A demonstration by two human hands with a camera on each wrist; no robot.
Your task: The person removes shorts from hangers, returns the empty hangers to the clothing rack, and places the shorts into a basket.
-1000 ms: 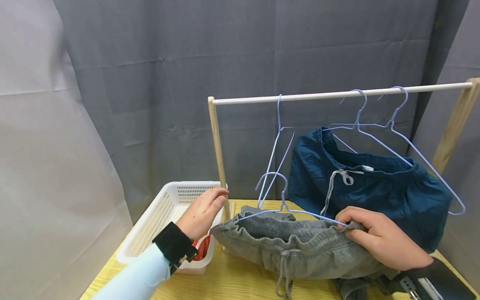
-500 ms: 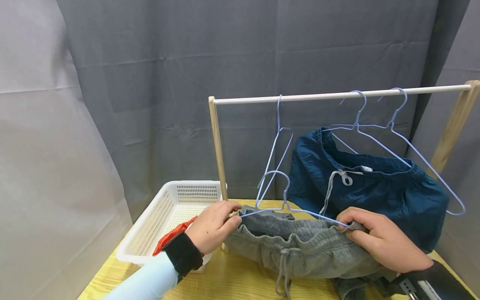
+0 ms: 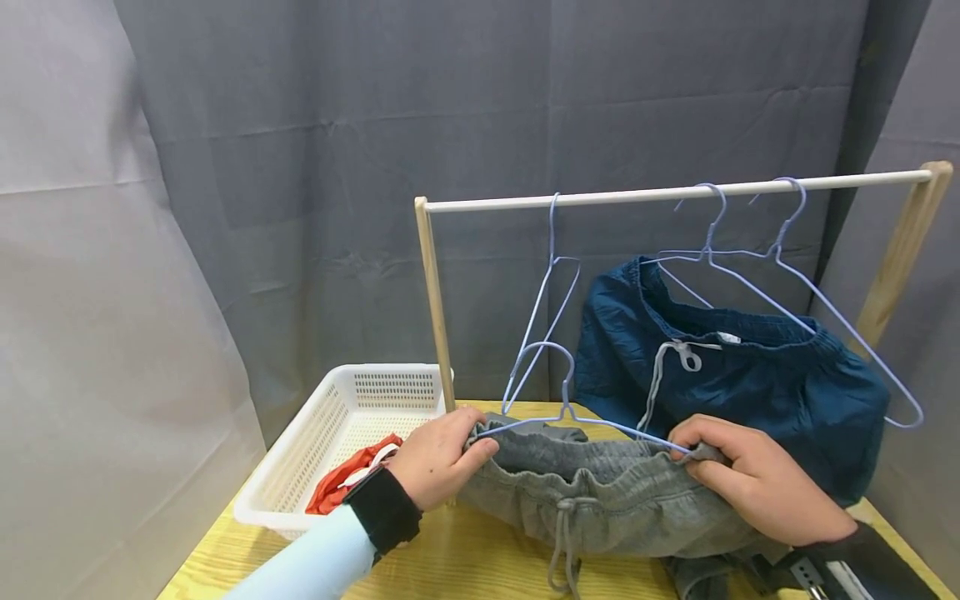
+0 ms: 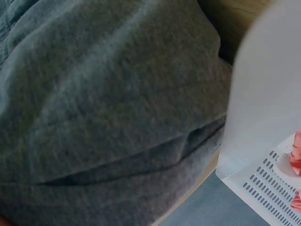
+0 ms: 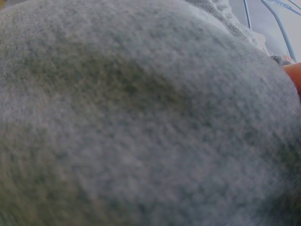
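Grey shorts (image 3: 600, 500) with a grey drawstring, on a pale blue wire hanger (image 3: 558, 400). Behind, dark teal-blue shorts (image 3: 750, 392) with a light grey cord, and more pale blue hangers (image 3: 750, 275) on a pale wooden rail (image 3: 675, 193). White perforated basket (image 3: 330, 433) holding an orange-red cloth (image 3: 348, 483). Yellow wood-grain table (image 3: 480, 567). Grey curtain backdrop (image 3: 375, 167). Light blue sleeve (image 3: 315, 567) with black cuff

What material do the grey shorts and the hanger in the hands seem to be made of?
Grey shorts: probably soft cotton fleece; matte, fuzzy nap in the wrist views. Hanger: seemingly thin wire with a smooth pale blue coating; it keeps a slim bent shape.
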